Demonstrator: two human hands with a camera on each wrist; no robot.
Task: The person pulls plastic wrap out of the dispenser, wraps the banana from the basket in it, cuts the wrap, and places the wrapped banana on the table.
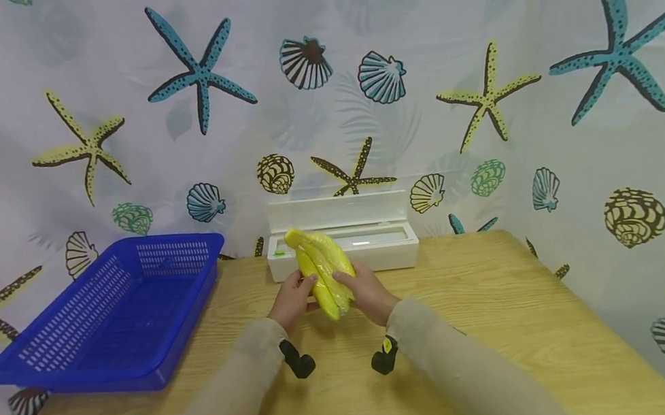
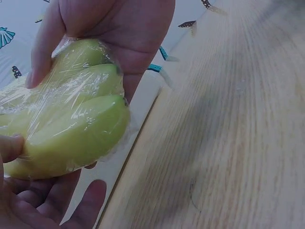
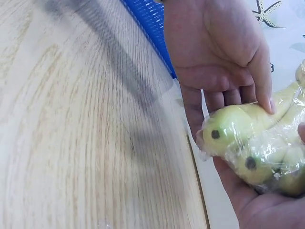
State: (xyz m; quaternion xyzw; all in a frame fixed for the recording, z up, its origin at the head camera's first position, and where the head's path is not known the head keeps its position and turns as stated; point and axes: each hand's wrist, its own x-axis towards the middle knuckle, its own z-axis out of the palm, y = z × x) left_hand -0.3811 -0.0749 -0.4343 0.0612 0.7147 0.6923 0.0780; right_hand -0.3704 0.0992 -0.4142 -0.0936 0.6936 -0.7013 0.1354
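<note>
Both hands hold a bunch of yellow bananas (image 1: 322, 270) wrapped in clear plastic film, raised above the table in front of a long white box. The left hand (image 1: 293, 302) grips the bunch from the left side, its thumb on top. On the other side, the right hand (image 1: 372, 293) grips it with the thumb across the front and the fingers mostly hidden behind. Shiny creased film covers the blunt banana ends (image 2: 102, 117) in the left wrist view. The right wrist view shows dark tips on the wrapped bananas (image 3: 233, 129).
Behind the bunch, the long white box (image 1: 387, 258) stands with its lid (image 1: 339, 211) raised and a small green part at its left. A blue perforated basket (image 1: 166, 370) sits on the left of the wooden table (image 1: 506, 324). A curtain with sea motifs (image 1: 312, 134) surrounds the table.
</note>
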